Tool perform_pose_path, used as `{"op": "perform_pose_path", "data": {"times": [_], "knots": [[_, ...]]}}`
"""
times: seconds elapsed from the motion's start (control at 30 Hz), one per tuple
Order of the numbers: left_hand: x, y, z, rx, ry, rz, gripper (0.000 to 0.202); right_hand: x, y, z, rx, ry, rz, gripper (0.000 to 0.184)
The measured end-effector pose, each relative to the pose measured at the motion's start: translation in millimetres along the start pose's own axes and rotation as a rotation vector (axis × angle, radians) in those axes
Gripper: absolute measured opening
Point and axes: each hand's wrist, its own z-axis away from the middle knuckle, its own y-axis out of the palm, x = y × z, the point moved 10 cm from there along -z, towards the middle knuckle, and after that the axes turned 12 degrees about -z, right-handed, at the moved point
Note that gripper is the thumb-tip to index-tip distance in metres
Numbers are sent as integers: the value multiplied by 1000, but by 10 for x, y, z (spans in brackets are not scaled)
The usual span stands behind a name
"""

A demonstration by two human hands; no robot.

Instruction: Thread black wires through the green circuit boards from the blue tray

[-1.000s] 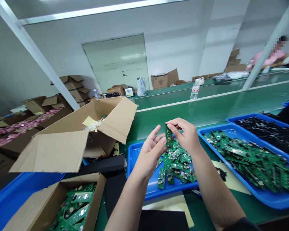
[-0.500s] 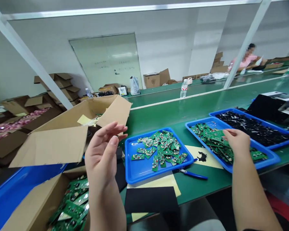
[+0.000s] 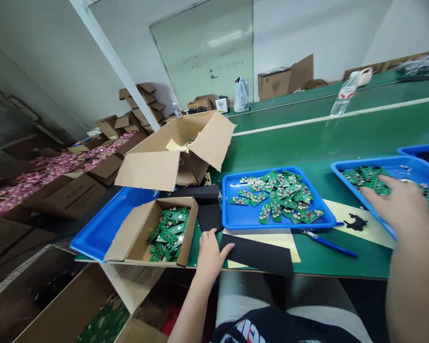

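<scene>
My left hand [image 3: 210, 253] has its fingers spread. It is at the table's front edge, by a black sheet [image 3: 259, 252] and just right of a small cardboard box [image 3: 191, 233] of green circuit boards. Over the right-hand blue tray [image 3: 357, 164], my right hand [image 3: 402, 205] is slightly blurred, its thumb and forefinger apart with nothing visible between them. Green circuit boards [image 3: 366, 178] lie in that tray, partly hidden by the hand. Between the hands is another blue tray [image 3: 232, 221] with a heap of circuit boards [image 3: 286, 193].
Blue-handled pliers [image 3: 331, 244] and a black cut-out piece [image 3: 355, 222] lie between the trays. A large open carton [image 3: 146, 169] stands behind the small box, with a blue tray [image 3: 96, 228] to the left. A water bottle [image 3: 343, 97] stands farther back.
The view has swung left and down. My left hand has dropped from mid-air to the table's front edge. My right hand's fingers, pinched at the boards before, have parted.
</scene>
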Motion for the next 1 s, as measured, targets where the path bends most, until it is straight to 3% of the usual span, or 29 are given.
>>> {"op": "perform_pose_path", "data": {"times": [0.1,0.17,0.23,0.3,0.47,0.73,1.0], "knots": [[3,73,10,0,-36,18,45,728,803,409,300,-82,-138,39],[3,104,-8,7,-51,48,46,1278,1404,899,658,-219,-255,32],[17,129,-18,16,-65,89,48,1676,1769,1344,877,-333,-295,29],[45,152,-17,26,-80,141,51,1869,1960,1584,936,-388,-280,27],[142,192,9,36,-122,339,53,1872,2188,1708,919,-383,-248,23],[198,307,113,105,-201,763,54,1985,2351,1870,844,-435,-305,26],[269,371,184,66,-272,887,48,2063,2366,1933,733,-476,-438,23]]}}
